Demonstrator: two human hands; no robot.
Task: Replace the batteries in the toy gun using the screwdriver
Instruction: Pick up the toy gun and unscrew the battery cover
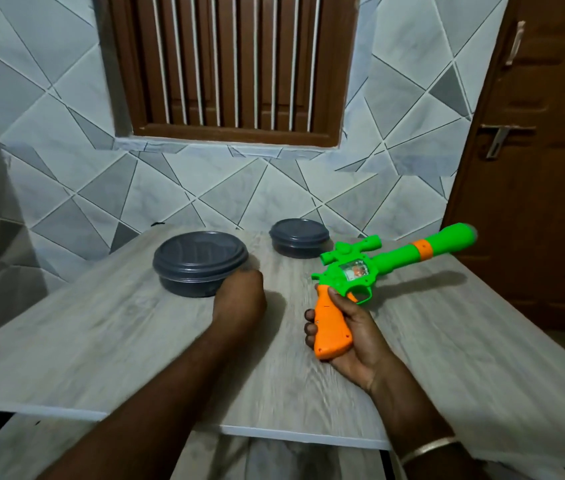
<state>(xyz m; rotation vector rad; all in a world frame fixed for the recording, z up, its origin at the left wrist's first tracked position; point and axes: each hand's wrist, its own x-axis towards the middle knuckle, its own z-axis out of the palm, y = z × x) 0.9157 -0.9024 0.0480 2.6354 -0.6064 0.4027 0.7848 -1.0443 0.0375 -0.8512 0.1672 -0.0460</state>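
Green toy gun (374, 266), handle in right grip (353, 336)

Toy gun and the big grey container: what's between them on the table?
Head view: only the left hand, beside the big grey container, and bare table before the toy gun.

left hand (239, 294): extended forward, fingers out of view | right hand (360, 337): palm up, gripping toy gun (334, 277)
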